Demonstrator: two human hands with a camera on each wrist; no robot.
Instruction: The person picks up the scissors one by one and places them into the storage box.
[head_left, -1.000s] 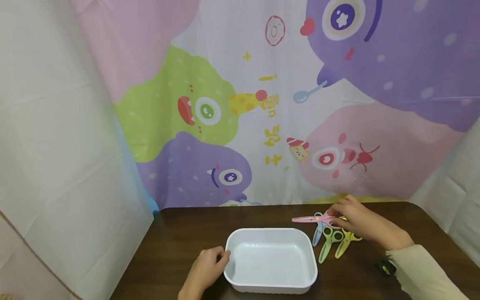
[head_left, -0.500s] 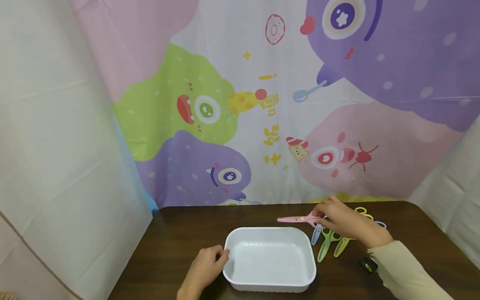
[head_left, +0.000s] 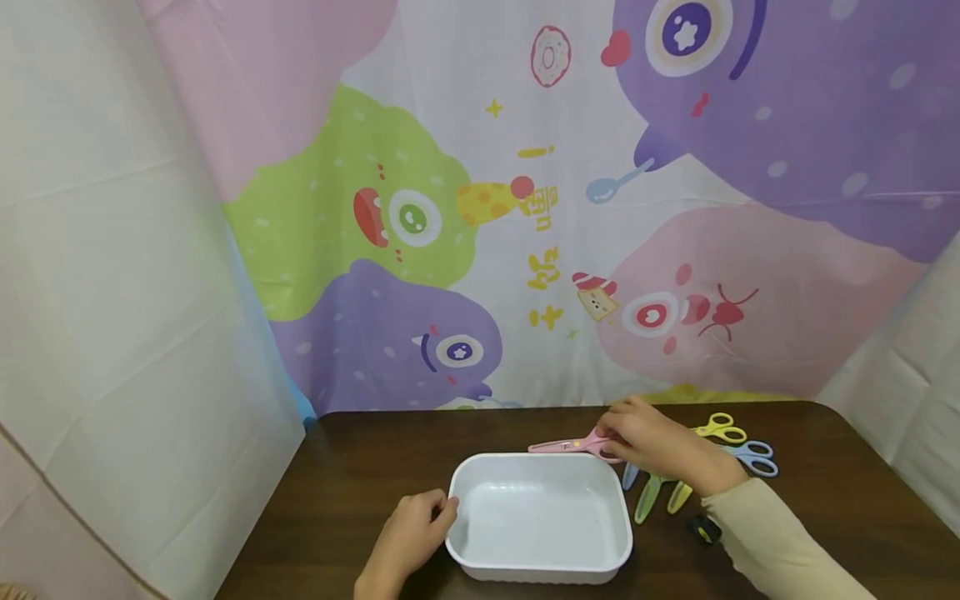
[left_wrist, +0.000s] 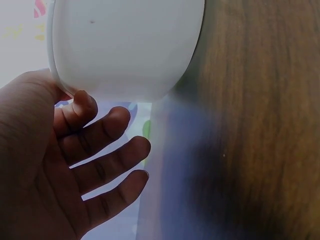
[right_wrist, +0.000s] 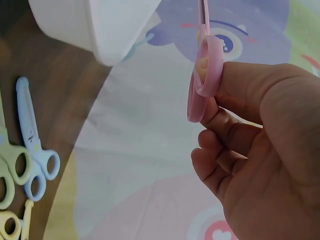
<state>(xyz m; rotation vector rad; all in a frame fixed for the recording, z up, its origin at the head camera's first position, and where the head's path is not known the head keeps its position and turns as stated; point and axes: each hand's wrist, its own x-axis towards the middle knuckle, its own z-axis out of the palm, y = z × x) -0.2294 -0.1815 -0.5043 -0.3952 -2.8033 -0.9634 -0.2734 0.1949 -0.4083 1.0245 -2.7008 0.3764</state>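
Note:
In the head view my right hand (head_left: pixel 660 442) holds pink scissors (head_left: pixel 566 446) above the back rim of a white plastic tub (head_left: pixel 540 575). The right wrist view shows thumb and forefinger pinching the scissors' handle loops (right_wrist: pixel 212 70), blades pointing away from the hand. At the tub's left side my left hand (head_left: pixel 411 537) pinches the rim between thumb and forefinger. Its other fingers (left_wrist: pixel 112 165) spread loosely below the tub in the left wrist view. Nothing is visible inside the tub.
Right of the tub lie green scissors (head_left: pixel 647 500), blue scissors (head_left: pixel 753 457) and yellow scissors (head_left: pixel 723 429), partly behind the right arm. A small black object (head_left: pixel 705 529) sits near the right sleeve. A cartoon-print cloth (head_left: pixel 555 367) hangs behind the brown table (head_left: pixel 360 450).
My right hand has carried the pink scissors leftward, away from the other scissors and toward the tub's back rim. The left hand stays at the tub's left edge.

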